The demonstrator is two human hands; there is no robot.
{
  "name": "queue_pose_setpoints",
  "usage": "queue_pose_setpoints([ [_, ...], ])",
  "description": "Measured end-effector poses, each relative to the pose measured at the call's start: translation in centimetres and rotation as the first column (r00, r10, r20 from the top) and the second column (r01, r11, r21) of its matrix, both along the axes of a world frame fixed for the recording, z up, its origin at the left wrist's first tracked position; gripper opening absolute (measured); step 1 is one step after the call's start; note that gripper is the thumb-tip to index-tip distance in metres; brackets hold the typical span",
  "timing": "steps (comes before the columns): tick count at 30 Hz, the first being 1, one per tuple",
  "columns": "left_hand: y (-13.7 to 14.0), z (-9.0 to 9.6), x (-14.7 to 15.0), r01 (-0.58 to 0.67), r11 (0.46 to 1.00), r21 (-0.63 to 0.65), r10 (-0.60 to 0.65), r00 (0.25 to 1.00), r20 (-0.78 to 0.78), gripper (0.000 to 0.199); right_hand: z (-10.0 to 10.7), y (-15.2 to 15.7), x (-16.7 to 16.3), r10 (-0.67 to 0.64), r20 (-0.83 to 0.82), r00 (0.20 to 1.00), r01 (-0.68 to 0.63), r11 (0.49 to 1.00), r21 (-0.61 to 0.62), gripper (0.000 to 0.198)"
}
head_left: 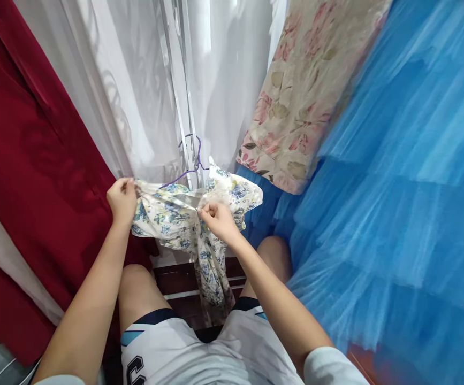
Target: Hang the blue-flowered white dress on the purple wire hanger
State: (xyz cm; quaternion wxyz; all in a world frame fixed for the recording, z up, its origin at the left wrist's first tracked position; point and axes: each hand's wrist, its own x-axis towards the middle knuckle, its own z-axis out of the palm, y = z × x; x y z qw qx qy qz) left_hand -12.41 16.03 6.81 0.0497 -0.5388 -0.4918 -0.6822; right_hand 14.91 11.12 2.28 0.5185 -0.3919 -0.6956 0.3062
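Observation:
A white garment with blue flowers (175,216) hangs on a purple wire hanger (191,160) in front of me, its lower part trailing down between my knees. My left hand (121,199) is shut on the garment's left upper edge. My right hand (218,219) pinches the cloth near its middle, just under the hanger's hook. The hanger's lower bar is hidden by the cloth.
A dark red curtain (27,160) hangs at the left, sheer white curtains (143,80) behind. A pink floral cloth (307,80) and a blue tulle skirt (396,187) hang at the right. Dark wooden slats (183,283) lie below.

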Motion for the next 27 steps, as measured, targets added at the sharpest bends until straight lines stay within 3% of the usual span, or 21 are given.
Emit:
queue_pose_setpoints([
  [3, 0.0, -5.7, -2.9, 0.018, 0.988, -0.154, 0.018, 0.973, 0.230, 0.020, -1.1, -0.7, 0.0, 0.084, -0.096, 0.992, -0.089, 0.994, -0.059, 0.026],
  [5, -1.3, -9.8, -1.9, 0.088, 0.974, -0.211, -0.031, 0.965, 0.259, 0.021, -2.2, -0.8, 1.0, 0.071, -0.184, 0.980, -0.090, 0.991, -0.099, 0.026],
  [8, -3.9, -15.0, 3.3, 0.290, 0.916, -0.276, -0.208, 0.934, 0.290, 0.028, -4.8, -0.6, 4.4, -0.118, -0.387, 0.915, 0.051, 0.982, -0.179, 0.025],
  [11, -6.2, -17.6, 10.4, 0.499, 0.815, -0.296, -0.393, 0.850, 0.350, 0.037, -8.5, -1.0, 8.7, -0.356, -0.629, 0.691, 0.248, 0.934, -0.257, 0.028],
  [13, -7.5, -17.6, 14.7, 0.633, 0.731, -0.254, -0.499, 0.750, 0.435, 0.038, -10.9, -1.6, 10.9, -0.486, -0.688, 0.539, 0.352, 0.872, -0.340, 0.031],
  [14, -8.1, -17.1, 16.4, 0.713, 0.673, -0.197, -0.553, 0.662, 0.506, 0.036, -11.9, -2.0, 11.7, -0.527, -0.680, 0.510, 0.379, 0.847, -0.372, 0.032],
  [16, -9.4, -15.6, 19.0, 0.823, 0.565, -0.064, -0.630, 0.480, 0.610, 0.031, -13.2, -2.9, 12.5, -0.553, -0.590, 0.588, 0.393, 0.833, -0.389, 0.034],
  [18, -10.6, -13.8, 20.3, 0.859, 0.513, 0.010, -0.667, 0.391, 0.634, 0.026, -13.3, -4.0, 12.4, -0.512, -0.441, 0.737, 0.401, 0.857, -0.324, 0.037],
  [21, -12.1, -11.7, 20.8, 0.860, 0.509, -0.044, -0.683, 0.434, 0.587, 0.023, -11.4, -5.8, 10.8, -0.364, -0.278, 0.889, 0.327, 0.929, -0.171, 0.042],
  [23, -12.6, -10.9, 20.7, 0.841, 0.526, -0.126, -0.689, 0.508, 0.516, 0.024, -9.8, -6.9, 9.1, -0.130, -0.238, 0.962, 0.097, 0.984, -0.147, 0.051],
  [25, -12.6, -10.4, 20.2, 0.795, 0.575, -0.193, -0.681, 0.595, 0.426, 0.024, -8.6, -7.8, 7.4, 0.125, -0.221, 0.967, -0.167, 0.968, -0.187, 0.059],
  [27, -12.4, -10.3, 19.1, 0.732, 0.642, -0.226, -0.653, 0.677, 0.339, 0.025, -8.1, -8.3, 5.9, 0.288, -0.215, 0.933, -0.338, 0.908, -0.249, 0.054],
])
